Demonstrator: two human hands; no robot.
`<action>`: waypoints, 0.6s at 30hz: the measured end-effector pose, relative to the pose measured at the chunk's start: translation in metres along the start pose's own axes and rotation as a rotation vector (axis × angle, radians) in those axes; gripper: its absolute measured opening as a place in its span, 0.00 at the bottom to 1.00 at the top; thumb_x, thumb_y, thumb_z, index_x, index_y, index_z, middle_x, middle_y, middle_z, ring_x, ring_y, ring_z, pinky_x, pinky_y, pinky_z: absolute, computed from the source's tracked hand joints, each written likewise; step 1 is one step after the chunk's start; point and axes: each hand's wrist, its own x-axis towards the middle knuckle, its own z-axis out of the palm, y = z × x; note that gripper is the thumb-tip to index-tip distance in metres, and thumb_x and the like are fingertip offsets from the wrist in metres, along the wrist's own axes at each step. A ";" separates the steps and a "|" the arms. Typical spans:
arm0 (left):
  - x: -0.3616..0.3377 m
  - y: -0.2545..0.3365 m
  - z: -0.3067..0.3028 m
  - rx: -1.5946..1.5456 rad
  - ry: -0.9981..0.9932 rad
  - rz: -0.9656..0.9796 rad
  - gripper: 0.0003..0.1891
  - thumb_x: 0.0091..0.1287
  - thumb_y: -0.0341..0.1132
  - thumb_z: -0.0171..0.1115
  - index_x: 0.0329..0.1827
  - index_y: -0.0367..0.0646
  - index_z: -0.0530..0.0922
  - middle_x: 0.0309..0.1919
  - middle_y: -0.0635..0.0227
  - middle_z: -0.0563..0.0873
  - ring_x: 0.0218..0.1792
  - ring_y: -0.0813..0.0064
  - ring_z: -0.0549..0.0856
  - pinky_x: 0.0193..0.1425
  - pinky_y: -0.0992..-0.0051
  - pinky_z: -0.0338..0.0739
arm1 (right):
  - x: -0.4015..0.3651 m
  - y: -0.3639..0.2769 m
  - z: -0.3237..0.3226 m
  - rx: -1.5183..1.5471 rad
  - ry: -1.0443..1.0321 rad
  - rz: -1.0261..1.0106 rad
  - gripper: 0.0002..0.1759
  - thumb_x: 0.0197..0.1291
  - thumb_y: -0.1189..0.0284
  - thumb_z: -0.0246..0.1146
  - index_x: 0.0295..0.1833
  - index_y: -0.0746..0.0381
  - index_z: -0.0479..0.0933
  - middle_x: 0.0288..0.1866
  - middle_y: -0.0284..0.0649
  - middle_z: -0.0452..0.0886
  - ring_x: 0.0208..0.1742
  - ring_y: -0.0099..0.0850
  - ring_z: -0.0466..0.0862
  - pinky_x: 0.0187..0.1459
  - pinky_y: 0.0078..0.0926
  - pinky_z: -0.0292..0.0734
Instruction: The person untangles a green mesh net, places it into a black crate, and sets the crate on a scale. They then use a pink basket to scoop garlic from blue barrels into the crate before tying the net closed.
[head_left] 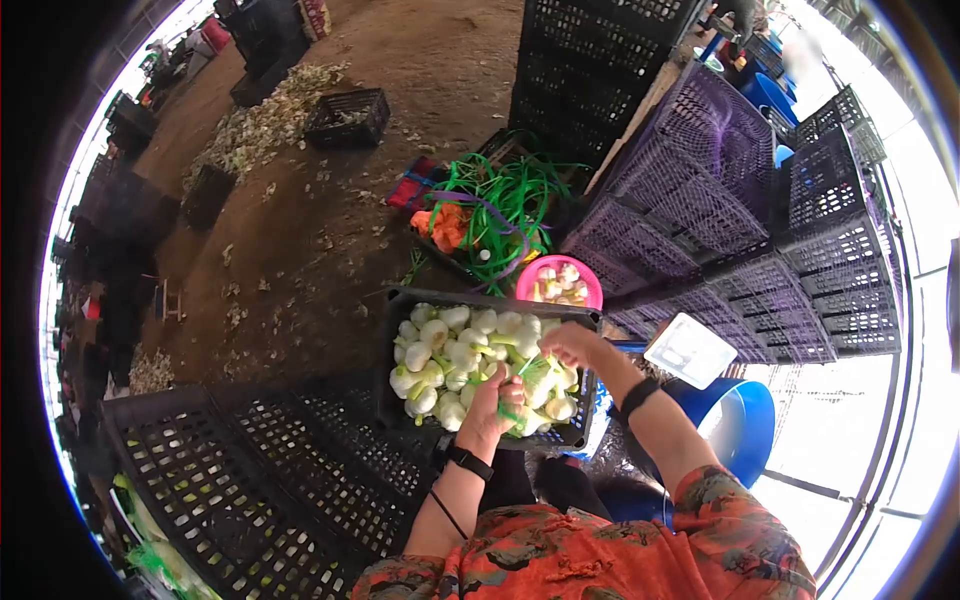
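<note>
A black plastic crate (388,372) sits in front of me, full of white bulbs (434,334) with short pale green stems. Over its near side, my left hand (490,405) is closed around a green strip (512,414), part of which shows below the fingers. My right hand (570,345) is a little further off to the right, its fingers pinched together above the bulbs. A thin green strand runs from the left hand toward the right fingertips. Palm and fingers hide part of what the left hand grips.
Beyond the crate stand a pink bowl (523,288) of trimmed bulbs and a tangle of green strips (500,205). Tall stacked crates (680,215) rise at right, above a blue barrel (755,430). More black crates (270,470) stand at near left. Peelings (265,125) litter the dirt floor.
</note>
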 end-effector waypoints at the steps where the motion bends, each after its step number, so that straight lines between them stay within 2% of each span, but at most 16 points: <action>1: -0.003 0.001 -0.005 0.393 -0.032 0.139 0.18 0.68 0.52 0.57 0.27 0.49 0.71 0.15 0.83 0.62 0.13 0.87 0.60 0.16 0.84 0.54 | 0.008 -0.021 0.003 -0.123 -0.044 -0.007 0.08 0.48 0.69 0.63 0.22 0.61 0.77 0.11 0.29 0.63 0.11 0.19 0.58 0.13 0.25 0.50; 2: -0.003 0.001 -0.008 0.785 -0.059 0.274 0.18 0.67 0.52 0.60 0.26 0.51 0.71 0.15 0.85 0.62 0.13 0.88 0.60 0.16 0.84 0.53 | 0.019 -0.042 0.013 -0.342 -0.019 -0.134 0.09 0.46 0.69 0.63 0.21 0.62 0.77 0.13 0.34 0.68 0.11 0.23 0.64 0.14 0.28 0.56; 3: 0.006 -0.007 -0.010 0.908 0.018 0.444 0.18 0.63 0.53 0.65 0.26 0.53 0.70 0.16 0.86 0.62 0.14 0.90 0.60 0.18 0.85 0.53 | 0.027 -0.054 0.034 -0.559 0.006 -0.252 0.09 0.44 0.68 0.64 0.20 0.63 0.77 0.14 0.38 0.73 0.12 0.27 0.70 0.15 0.31 0.62; 4: 0.011 -0.016 -0.009 0.913 0.092 0.530 0.18 0.62 0.53 0.66 0.26 0.53 0.71 0.15 0.86 0.61 0.14 0.89 0.60 0.19 0.84 0.53 | 0.016 -0.067 0.068 -0.810 0.011 -0.373 0.10 0.47 0.67 0.63 0.23 0.63 0.79 0.16 0.39 0.75 0.14 0.28 0.73 0.18 0.32 0.66; 5: 0.028 -0.017 -0.019 0.824 0.036 0.659 0.17 0.63 0.51 0.66 0.26 0.53 0.70 0.16 0.85 0.63 0.15 0.89 0.61 0.18 0.83 0.54 | 0.001 -0.088 0.106 -1.066 0.018 -0.503 0.11 0.50 0.65 0.62 0.26 0.63 0.80 0.18 0.39 0.78 0.17 0.30 0.77 0.20 0.32 0.71; 6: 0.047 -0.018 -0.027 0.731 -0.023 0.788 0.16 0.64 0.48 0.65 0.26 0.54 0.70 0.17 0.84 0.65 0.15 0.89 0.62 0.17 0.82 0.55 | -0.010 -0.083 0.147 -1.362 0.037 -0.580 0.13 0.53 0.66 0.59 0.29 0.63 0.82 0.30 0.46 0.83 0.30 0.38 0.84 0.33 0.39 0.79; 7: 0.034 -0.037 -0.002 0.421 0.115 0.845 0.12 0.67 0.45 0.62 0.32 0.51 0.72 0.20 0.81 0.69 0.18 0.87 0.66 0.18 0.82 0.59 | -0.037 -0.078 0.178 -1.464 -0.041 -0.406 0.13 0.53 0.65 0.59 0.34 0.63 0.83 0.38 0.51 0.83 0.42 0.42 0.84 0.45 0.40 0.79; 8: 0.030 -0.024 -0.014 0.611 0.175 0.683 0.11 0.71 0.45 0.56 0.36 0.48 0.73 0.23 0.78 0.71 0.22 0.82 0.73 0.25 0.80 0.70 | -0.016 0.025 0.186 -1.580 0.779 -0.790 0.17 0.54 0.67 0.59 0.48 0.63 0.81 0.47 0.50 0.82 0.48 0.44 0.82 0.54 0.40 0.75; 9: 0.026 -0.026 -0.005 0.594 0.169 0.698 0.11 0.71 0.45 0.56 0.36 0.48 0.73 0.23 0.78 0.71 0.22 0.82 0.73 0.25 0.80 0.70 | 0.037 0.069 0.189 -0.561 0.694 -0.936 0.20 0.56 0.67 0.59 0.54 0.62 0.77 0.52 0.48 0.80 0.51 0.42 0.81 0.57 0.41 0.73; 10: 0.013 -0.036 0.016 0.462 0.048 0.748 0.12 0.72 0.46 0.54 0.36 0.47 0.73 0.24 0.77 0.72 0.25 0.79 0.74 0.28 0.77 0.73 | 0.068 0.090 0.192 0.441 0.498 -0.898 0.24 0.58 0.67 0.58 0.60 0.62 0.74 0.58 0.45 0.78 0.54 0.41 0.80 0.60 0.41 0.70; 11: 0.003 -0.048 0.031 0.326 -0.068 0.788 0.14 0.73 0.47 0.51 0.36 0.46 0.73 0.24 0.76 0.73 0.27 0.77 0.76 0.32 0.74 0.76 | 0.030 0.020 0.150 -0.427 0.101 -0.678 0.23 0.60 0.69 0.56 0.61 0.62 0.72 0.60 0.45 0.76 0.53 0.39 0.81 0.55 0.40 0.74; 12: -0.002 -0.055 0.035 0.189 -0.183 0.823 0.15 0.74 0.47 0.49 0.35 0.45 0.72 0.25 0.75 0.74 0.29 0.74 0.77 0.35 0.72 0.79 | -0.017 -0.060 0.107 -1.202 -0.380 -0.800 0.22 0.62 0.71 0.54 0.62 0.63 0.71 0.63 0.44 0.74 0.52 0.36 0.81 0.50 0.39 0.79; 13: 0.008 -0.037 0.014 0.189 -0.243 0.541 0.19 0.75 0.50 0.44 0.39 0.43 0.74 0.33 0.68 0.79 0.36 0.67 0.80 0.46 0.62 0.80 | -0.067 -0.082 0.074 -0.634 -0.214 -0.751 0.19 0.61 0.76 0.54 0.58 0.65 0.75 0.55 0.47 0.79 0.45 0.31 0.84 0.34 0.30 0.81; 14: 0.062 -0.022 -0.026 -0.170 -0.256 0.454 0.21 0.76 0.50 0.40 0.45 0.43 0.75 0.40 0.63 0.81 0.40 0.65 0.81 0.47 0.60 0.79 | -0.123 -0.108 0.066 -0.128 -0.085 -0.837 0.15 0.57 0.77 0.59 0.51 0.65 0.78 0.42 0.44 0.84 0.33 0.25 0.83 0.21 0.21 0.77; 16: 0.064 -0.022 -0.020 -0.235 -0.155 0.507 0.20 0.76 0.49 0.39 0.47 0.43 0.76 0.41 0.63 0.81 0.40 0.64 0.81 0.47 0.59 0.79 | -0.106 -0.067 0.014 -0.164 0.402 -0.646 0.14 0.55 0.72 0.63 0.47 0.65 0.79 0.33 0.38 0.83 0.23 0.22 0.79 0.18 0.16 0.72; 18: 0.033 -0.032 0.011 -0.277 -0.142 0.467 0.21 0.76 0.49 0.39 0.46 0.43 0.76 0.40 0.65 0.82 0.40 0.65 0.81 0.45 0.60 0.79 | -0.087 0.015 0.022 -0.153 0.230 -0.253 0.12 0.55 0.71 0.64 0.44 0.63 0.78 0.28 0.35 0.82 0.20 0.19 0.74 0.15 0.13 0.65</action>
